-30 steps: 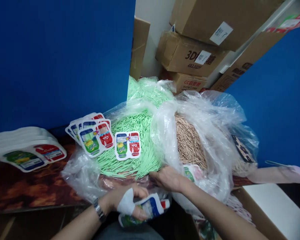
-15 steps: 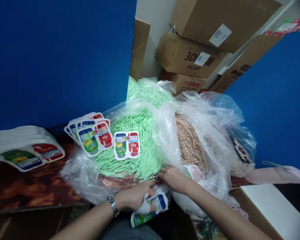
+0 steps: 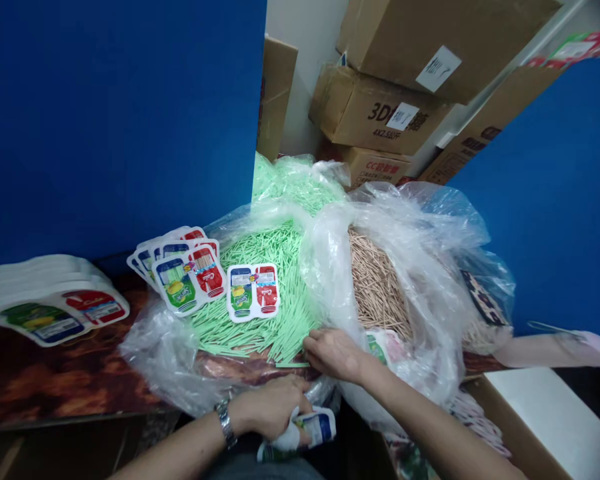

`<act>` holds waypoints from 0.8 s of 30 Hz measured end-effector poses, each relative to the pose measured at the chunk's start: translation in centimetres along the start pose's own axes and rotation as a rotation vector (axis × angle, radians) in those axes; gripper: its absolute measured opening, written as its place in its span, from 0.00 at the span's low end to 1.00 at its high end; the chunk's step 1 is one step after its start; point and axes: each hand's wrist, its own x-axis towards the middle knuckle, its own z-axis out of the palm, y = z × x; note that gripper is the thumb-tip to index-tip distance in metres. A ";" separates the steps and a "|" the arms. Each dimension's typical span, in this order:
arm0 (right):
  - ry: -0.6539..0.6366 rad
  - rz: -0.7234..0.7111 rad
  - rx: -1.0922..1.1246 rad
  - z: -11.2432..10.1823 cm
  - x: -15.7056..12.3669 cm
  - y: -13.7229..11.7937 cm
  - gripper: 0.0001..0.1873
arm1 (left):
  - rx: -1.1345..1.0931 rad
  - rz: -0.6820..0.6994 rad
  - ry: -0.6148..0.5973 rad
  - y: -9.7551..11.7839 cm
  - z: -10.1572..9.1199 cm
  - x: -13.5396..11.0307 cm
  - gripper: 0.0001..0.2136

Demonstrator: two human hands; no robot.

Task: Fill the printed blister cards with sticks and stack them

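My left hand (image 3: 267,413), with a watch on the wrist and a white bandage on one finger, is closed round a printed white, blue and green pack (image 3: 310,430) low in front of me. My right hand (image 3: 333,353) rests at the near edge of the heap of green sticks (image 3: 260,267), its fingers pinched on a few green sticks (image 3: 293,364). A clear plastic bag (image 3: 165,347) holds the green heap. A second bag (image 3: 430,267) to the right holds tan sticks (image 3: 380,287). One printed card (image 3: 253,291) lies on the green sticks.
A fan of printed cards (image 3: 183,267) lies left of the heap, and a stack of them (image 3: 50,300) sits far left on the dark wooden table (image 3: 55,380). Blue panels stand left and right. Cardboard boxes (image 3: 380,107) are piled behind. A white box (image 3: 545,420) sits at lower right.
My right hand has moved left along the near edge of the green heap and now pinches a few sticks. My left hand with the pack has shifted right and lower.
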 end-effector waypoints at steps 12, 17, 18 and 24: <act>0.327 -0.237 -0.258 3.2 1.1 0.2 0.26 | 0.171 -0.009 -0.047 0.4 0.3 -0.2 0.10; 0.345 -0.216 -0.264 3.9 2.9 0.0 0.30 | 0.196 0.007 -0.071 0.5 0.0 -0.2 0.09; 0.353 -0.204 -0.258 3.9 3.2 -0.2 0.30 | 0.194 0.013 -0.069 0.4 0.0 -0.2 0.09; 0.382 -0.063 -0.228 4.3 4.9 -2.2 0.29 | 0.186 0.046 -0.049 0.0 0.1 -0.2 0.07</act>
